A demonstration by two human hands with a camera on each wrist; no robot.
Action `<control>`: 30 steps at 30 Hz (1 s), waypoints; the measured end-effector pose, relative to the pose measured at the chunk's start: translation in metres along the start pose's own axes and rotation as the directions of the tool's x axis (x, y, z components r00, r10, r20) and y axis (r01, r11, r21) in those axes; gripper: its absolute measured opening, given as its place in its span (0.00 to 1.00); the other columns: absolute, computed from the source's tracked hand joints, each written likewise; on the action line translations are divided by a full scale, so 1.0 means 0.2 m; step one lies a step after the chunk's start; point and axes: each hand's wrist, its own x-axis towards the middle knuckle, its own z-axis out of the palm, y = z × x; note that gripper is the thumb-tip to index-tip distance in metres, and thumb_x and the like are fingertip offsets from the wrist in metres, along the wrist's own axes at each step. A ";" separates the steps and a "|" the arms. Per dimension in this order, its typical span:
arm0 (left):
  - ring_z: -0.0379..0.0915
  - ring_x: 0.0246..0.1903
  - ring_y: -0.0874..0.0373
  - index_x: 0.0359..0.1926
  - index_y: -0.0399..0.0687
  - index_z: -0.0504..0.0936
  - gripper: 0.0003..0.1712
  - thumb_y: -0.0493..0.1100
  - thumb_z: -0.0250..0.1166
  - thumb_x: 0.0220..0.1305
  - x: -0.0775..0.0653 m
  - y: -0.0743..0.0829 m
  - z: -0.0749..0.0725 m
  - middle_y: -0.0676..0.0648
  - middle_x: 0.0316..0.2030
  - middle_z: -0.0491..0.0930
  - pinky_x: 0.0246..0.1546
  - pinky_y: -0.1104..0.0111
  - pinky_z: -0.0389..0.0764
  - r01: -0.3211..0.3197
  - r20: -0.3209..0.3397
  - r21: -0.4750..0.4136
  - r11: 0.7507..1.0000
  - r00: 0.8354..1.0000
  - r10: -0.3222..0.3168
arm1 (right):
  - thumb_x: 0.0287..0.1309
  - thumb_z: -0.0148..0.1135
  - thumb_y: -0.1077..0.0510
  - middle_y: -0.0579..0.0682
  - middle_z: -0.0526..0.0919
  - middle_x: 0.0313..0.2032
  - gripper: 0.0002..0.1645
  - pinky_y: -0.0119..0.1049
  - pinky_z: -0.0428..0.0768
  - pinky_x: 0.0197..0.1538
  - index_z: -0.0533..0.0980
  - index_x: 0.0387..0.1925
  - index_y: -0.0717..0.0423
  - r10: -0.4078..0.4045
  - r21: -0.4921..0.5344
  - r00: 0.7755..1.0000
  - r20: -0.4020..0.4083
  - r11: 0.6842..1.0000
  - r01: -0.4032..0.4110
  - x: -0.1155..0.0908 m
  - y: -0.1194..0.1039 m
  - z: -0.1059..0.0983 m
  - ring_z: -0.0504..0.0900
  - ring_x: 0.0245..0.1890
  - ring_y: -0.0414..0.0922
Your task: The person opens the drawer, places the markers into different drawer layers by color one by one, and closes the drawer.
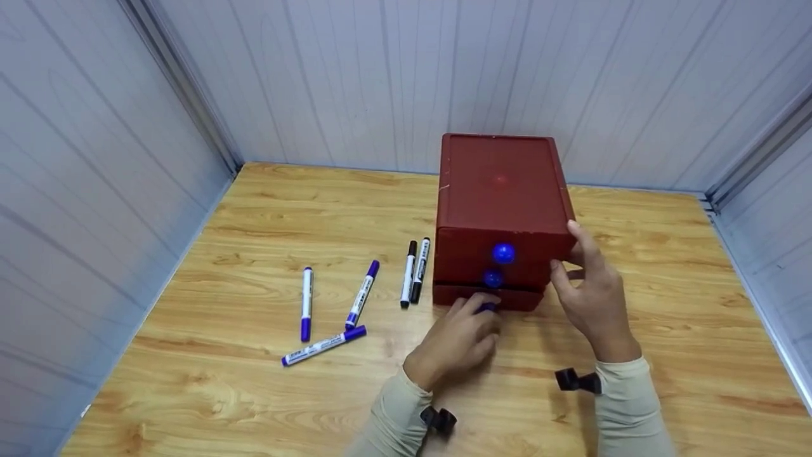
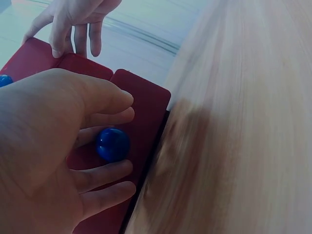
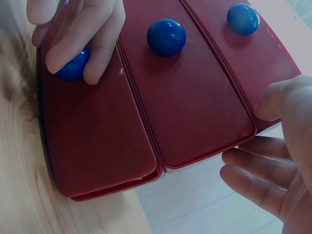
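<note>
A red three-drawer cabinet (image 1: 501, 184) with round blue knobs stands on the wooden table. The bottom drawer (image 3: 105, 141) sits slightly forward of the others. My left hand (image 1: 460, 333) is at that drawer, its fingers on either side of the lowest blue knob (image 2: 113, 145) and touching it. At the cabinet's right front edge, my right hand (image 1: 593, 292) rests with the thumb on the front face and an index fingertip by the top corner. Its other fingers (image 3: 253, 190) extend loosely along the side. The middle knob (image 3: 166, 38) and top knob (image 3: 243, 19) are untouched.
Left of the cabinet lie two black-capped markers (image 1: 409, 273) side by side. Farther left are three purple-capped markers: one upright in view (image 1: 307, 301), one slanted (image 1: 363, 295) and one nearer the front (image 1: 323, 346). Pale panel walls (image 1: 355, 82) enclose the table.
</note>
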 end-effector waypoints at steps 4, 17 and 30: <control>0.75 0.49 0.48 0.42 0.51 0.86 0.08 0.43 0.65 0.63 0.00 -0.01 0.01 0.49 0.62 0.73 0.52 0.63 0.73 -0.020 -0.020 -0.012 1.000 1.000 0.020 | 0.59 0.63 0.69 0.55 0.83 0.37 0.41 0.17 0.77 0.39 0.63 0.73 0.52 -0.002 -0.001 1.000 -0.015 1.000 0.002 0.00 0.00 0.01 0.86 0.40 0.47; 0.74 0.47 0.49 0.41 0.51 0.86 0.07 0.42 0.65 0.63 0.01 -0.02 0.02 0.48 0.60 0.74 0.50 0.65 0.73 -0.038 -0.068 0.001 0.999 0.997 0.038 | 0.59 0.64 0.70 0.56 0.84 0.38 0.42 0.21 0.79 0.37 0.63 0.73 0.53 -0.013 -0.004 1.000 -0.019 1.000 0.013 0.00 0.00 0.00 0.86 0.40 0.47; 0.73 0.49 0.47 0.44 0.51 0.86 0.10 0.41 0.66 0.61 0.01 -0.02 0.06 0.47 0.63 0.72 0.52 0.63 0.75 0.001 -0.101 -0.004 1.000 0.995 -0.001 | 0.58 0.64 0.70 0.57 0.85 0.40 0.42 0.18 0.77 0.39 0.63 0.73 0.54 -0.021 0.001 1.000 -0.022 1.000 0.021 0.00 -0.01 0.00 0.86 0.40 0.48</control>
